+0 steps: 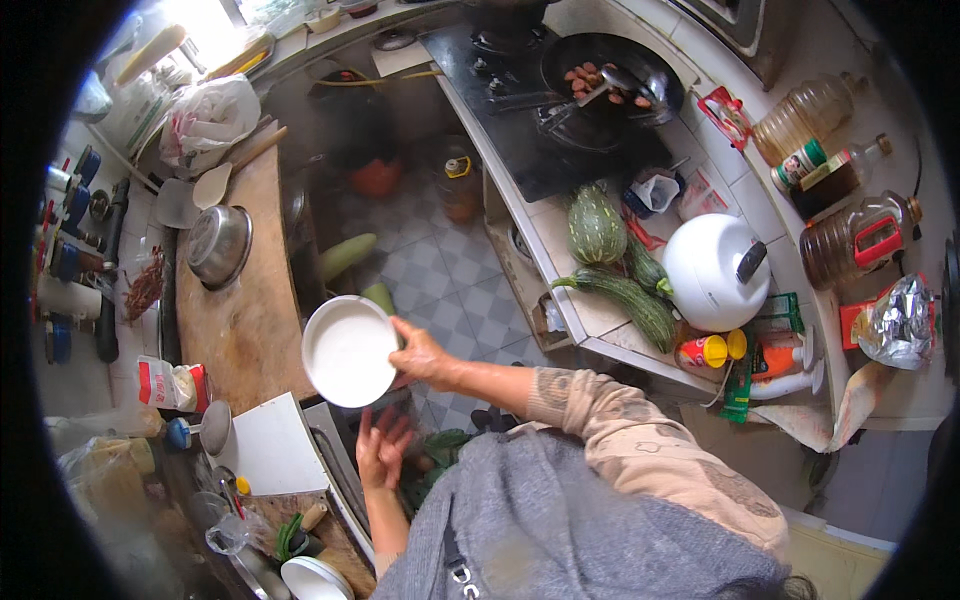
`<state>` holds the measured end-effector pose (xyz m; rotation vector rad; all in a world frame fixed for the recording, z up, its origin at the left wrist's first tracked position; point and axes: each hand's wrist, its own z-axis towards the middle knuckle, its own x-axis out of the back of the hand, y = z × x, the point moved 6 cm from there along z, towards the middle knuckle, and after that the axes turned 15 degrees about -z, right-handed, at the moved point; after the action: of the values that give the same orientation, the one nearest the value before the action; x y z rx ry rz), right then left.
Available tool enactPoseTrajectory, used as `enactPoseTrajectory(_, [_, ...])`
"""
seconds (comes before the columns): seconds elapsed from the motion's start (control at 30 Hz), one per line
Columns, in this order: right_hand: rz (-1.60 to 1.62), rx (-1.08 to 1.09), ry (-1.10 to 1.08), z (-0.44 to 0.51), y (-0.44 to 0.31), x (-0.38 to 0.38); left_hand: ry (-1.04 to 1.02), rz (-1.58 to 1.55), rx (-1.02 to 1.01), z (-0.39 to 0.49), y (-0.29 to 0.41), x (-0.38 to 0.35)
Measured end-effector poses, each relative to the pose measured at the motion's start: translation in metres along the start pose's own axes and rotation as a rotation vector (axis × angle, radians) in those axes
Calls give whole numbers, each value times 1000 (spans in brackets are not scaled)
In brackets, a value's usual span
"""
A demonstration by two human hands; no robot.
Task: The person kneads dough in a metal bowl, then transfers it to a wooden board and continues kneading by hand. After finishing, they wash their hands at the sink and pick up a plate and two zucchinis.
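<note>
My right hand [427,358] grips the rim of a round white bowl [351,352], thumb on the edge. The bowl is over the gap between the left counter and the floor; only plain white shows inside it. My left hand [384,448] is just below the bowl, palm up with fingers apart, apparently not touching it. Nothing lies in that palm. Left of the bowl is a wooden board [247,330], with an upturned steel basin [219,246] on it. A white board [271,448] lies closer to my left arm.
Right, a black wok [577,64] holds sliced meat and a ladle [600,88] on the gas hob [517,142]. Squashes [596,225] and a white domed appliance [712,274] line the counter. Bottom left are stacked white bowls [315,579]. An oil jug [459,187] stands on the floor.
</note>
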<state>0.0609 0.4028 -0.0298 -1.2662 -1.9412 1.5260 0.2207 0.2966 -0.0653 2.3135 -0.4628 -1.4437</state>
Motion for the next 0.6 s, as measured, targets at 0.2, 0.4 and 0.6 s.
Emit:
enactPoseTrajectory(0.2, [-2, 22, 193, -33, -13, 107, -311, -210, 167, 89, -32, -76])
enactPoseTrajectory(0.4, [49, 38, 309, -63, -17, 188, -275, -118, 315, 137, -91, -130])
enactPoseTrajectory(0.6, [136, 28, 372, -82, -12, 236, -225, -43, 304, 162, -133, -162])
